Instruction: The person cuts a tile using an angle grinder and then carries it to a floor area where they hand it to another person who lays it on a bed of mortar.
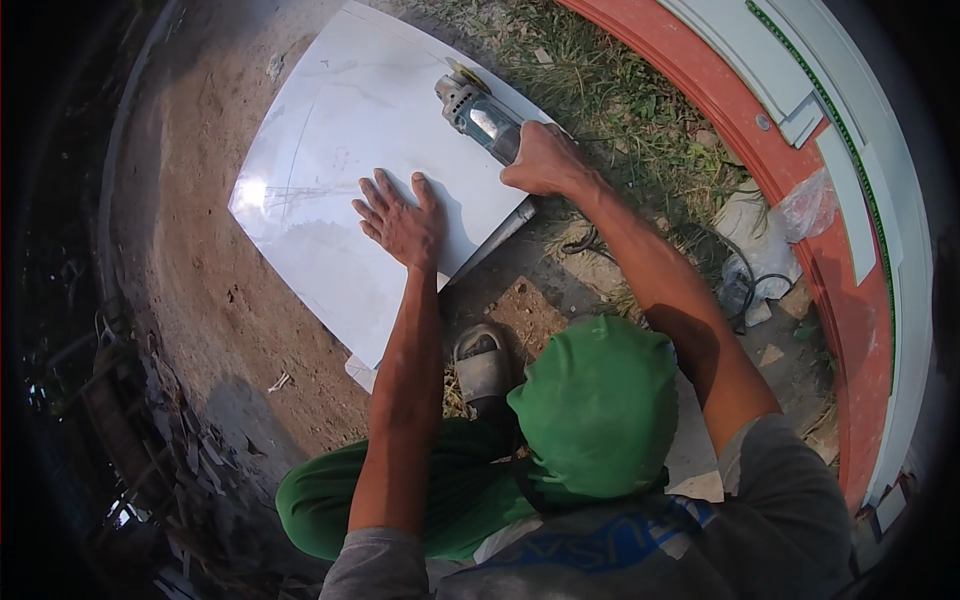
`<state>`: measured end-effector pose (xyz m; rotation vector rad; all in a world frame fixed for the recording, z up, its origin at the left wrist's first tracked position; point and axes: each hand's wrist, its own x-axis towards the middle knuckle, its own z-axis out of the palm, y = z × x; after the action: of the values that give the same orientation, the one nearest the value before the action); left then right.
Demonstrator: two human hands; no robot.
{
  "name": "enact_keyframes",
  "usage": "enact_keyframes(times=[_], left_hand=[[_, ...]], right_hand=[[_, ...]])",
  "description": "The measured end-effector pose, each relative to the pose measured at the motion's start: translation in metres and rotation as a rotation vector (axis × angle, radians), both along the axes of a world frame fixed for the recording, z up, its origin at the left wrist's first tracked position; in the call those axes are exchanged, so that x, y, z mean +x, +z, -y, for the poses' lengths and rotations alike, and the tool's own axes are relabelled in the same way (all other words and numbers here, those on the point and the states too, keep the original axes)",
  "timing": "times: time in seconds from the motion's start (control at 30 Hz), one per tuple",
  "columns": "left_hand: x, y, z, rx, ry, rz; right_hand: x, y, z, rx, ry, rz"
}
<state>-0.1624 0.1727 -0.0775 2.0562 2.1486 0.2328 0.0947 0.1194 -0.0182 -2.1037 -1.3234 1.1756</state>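
A large, glossy white sheet (330, 150) lies on the ground in front of me, with faint lines drawn across it. My left hand (405, 222) rests flat on the sheet, fingers spread, pressing near its middle. Wrapped round the body of a teal and grey angle grinder (485, 118) is my right hand (548, 160). The grinder's yellowish disc (463, 72) is close to the sheet's far right edge; whether it touches the sheet I cannot tell. Part of the grinder's rear is hidden by my right hand.
Grass (610, 90) borders the sheet on the right, before a red ledge (690, 75) carrying pale strips. A black cable (745, 290) lies near a clear plastic bag (805, 205). My sandalled foot (482, 365) is by the sheet's near edge. Scraps (190, 450) lie at lower left.
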Motion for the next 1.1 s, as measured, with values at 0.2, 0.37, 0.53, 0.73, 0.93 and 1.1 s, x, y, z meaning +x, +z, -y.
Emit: enact_keyframes(times=[0.2,0.37,0.53,0.73,0.93,1.1], left_hand=[[0.002,0.000,0.000,0.002,-0.001,-0.009],[0.003,-0.001,0.001,-0.008,-0.015,-0.022],[0.001,-0.001,-0.001,0.007,-0.007,-0.012],[0.001,-0.002,0.000,0.011,-0.010,-0.009],[0.000,-0.004,-0.002,0.019,-0.017,-0.009],[0.001,-0.003,-0.001,0.005,-0.024,-0.012]], right_hand=[[0.007,-0.008,0.011,-0.062,0.001,-0.022],[0.007,-0.015,0.026,-0.030,-0.025,0.014],[0.010,-0.008,0.033,-0.048,0.006,-0.012],[0.011,-0.006,0.045,-0.032,-0.002,-0.009],[0.016,-0.003,0.056,-0.082,0.024,-0.036],[0.017,0.005,0.066,-0.045,0.005,-0.005]])
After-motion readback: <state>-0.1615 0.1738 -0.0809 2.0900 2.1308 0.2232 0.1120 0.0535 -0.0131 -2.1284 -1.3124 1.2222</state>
